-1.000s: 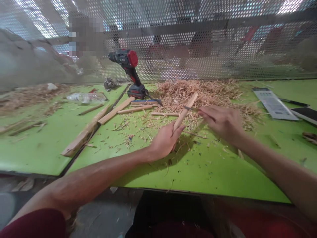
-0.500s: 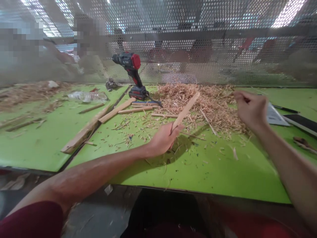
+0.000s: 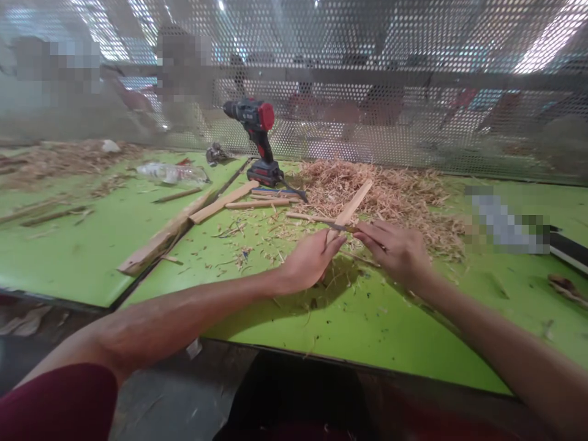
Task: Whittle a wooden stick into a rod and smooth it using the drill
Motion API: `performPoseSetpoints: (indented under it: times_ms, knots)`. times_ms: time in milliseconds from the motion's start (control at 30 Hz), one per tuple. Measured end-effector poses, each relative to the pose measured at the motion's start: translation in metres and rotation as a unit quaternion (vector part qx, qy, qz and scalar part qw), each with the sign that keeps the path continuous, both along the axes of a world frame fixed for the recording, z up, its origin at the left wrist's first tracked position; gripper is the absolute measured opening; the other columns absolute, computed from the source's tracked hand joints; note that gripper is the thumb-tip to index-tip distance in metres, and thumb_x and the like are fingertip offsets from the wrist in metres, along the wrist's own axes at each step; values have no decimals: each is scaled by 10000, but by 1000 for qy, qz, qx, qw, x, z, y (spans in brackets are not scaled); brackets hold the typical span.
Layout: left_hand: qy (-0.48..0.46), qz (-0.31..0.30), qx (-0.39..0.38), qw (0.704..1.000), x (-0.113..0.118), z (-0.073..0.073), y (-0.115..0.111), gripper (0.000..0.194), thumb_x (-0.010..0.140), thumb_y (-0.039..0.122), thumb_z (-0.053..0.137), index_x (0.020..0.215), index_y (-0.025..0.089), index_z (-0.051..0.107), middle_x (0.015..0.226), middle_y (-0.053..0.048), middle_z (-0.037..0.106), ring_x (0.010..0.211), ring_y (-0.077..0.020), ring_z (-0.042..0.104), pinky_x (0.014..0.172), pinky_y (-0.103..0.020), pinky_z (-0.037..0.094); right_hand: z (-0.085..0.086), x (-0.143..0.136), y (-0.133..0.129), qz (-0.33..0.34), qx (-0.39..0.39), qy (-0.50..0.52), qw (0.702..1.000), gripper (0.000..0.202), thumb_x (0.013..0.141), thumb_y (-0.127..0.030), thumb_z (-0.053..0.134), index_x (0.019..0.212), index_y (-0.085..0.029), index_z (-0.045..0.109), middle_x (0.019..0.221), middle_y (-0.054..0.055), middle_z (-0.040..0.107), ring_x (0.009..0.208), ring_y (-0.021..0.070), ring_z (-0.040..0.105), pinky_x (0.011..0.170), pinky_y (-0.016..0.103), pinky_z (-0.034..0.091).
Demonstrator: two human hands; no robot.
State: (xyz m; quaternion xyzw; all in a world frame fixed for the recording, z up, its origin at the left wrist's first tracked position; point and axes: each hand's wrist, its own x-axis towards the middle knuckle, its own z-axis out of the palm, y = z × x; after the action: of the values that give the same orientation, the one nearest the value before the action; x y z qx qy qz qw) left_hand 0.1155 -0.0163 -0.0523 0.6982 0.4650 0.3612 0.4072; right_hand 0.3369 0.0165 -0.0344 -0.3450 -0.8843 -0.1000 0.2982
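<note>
A flat, pale wooden strip [image 3: 354, 202] slants up and away from my left hand [image 3: 307, 262], whose fingers are closed round its lower end. My right hand [image 3: 399, 251] is closed on a small knife [image 3: 340, 227], and the thin blade lies across the strip just above my left fingers. Behind both hands a heap of curly wood shavings [image 3: 390, 184] covers part of the green table [image 3: 367, 331]. Loose shavings are scattered beneath my hands.
A cordless drill [image 3: 260, 138] stands at the back, near thin sticks and a longer wooden piece [image 3: 160, 239]. Farther left lies a clear plastic wrapper [image 3: 169, 173]. A perforated metal screen [image 3: 340, 92] rises behind the table. A black object [image 3: 569, 252] lies at the right.
My right hand has come in from the right, bringing the knife blade onto the strip. My left hand keeps its hold on the strip. The view has shifted slightly.
</note>
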Motion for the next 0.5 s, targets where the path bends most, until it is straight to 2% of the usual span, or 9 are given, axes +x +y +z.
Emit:
performPoseSetpoints:
  times_ms: [133, 300, 400, 500]
  knots:
    - [-1, -1, 6, 1000, 1, -2, 1, 428, 1050, 605, 413, 836, 239, 471, 529, 47, 506, 360, -113, 478, 356, -246, 350, 1, 5, 4, -24, 29, -33, 999, 417, 1117, -464, 438, 1178, -260, 796, 846, 58, 795, 517, 139, 616, 374, 253, 355]
    - [-16, -7, -1, 1000, 1, 1, 0, 380, 1060, 546, 422, 859, 232, 495, 549, 40, 521, 370, -104, 476, 358, -236, 347, 1, 4, 2, -45, 34, -45, 997, 425, 1119, -454, 435, 1201, -226, 784, 851, 76, 794, 538, 142, 629, 395, 249, 367]
    - [-6, -5, -16, 1000, 1, 6, -3, 359, 1064, 518, 422, 868, 225, 490, 552, 48, 507, 377, -101, 474, 358, -228, 350, 1, 6, 4, -48, 20, -27, 998, 446, 1118, -483, 427, 1184, -229, 787, 853, 71, 798, 530, 145, 625, 390, 258, 352]
    - [12, 0, -37, 999, 1, 9, -8, 347, 1061, 517, 420, 893, 220, 483, 575, 52, 512, 383, -101, 474, 353, -230, 354, 1, 19, 17, -71, -6, 15, 997, 468, 1121, -493, 404, 1125, -243, 800, 799, 53, 787, 504, 155, 607, 380, 276, 342]
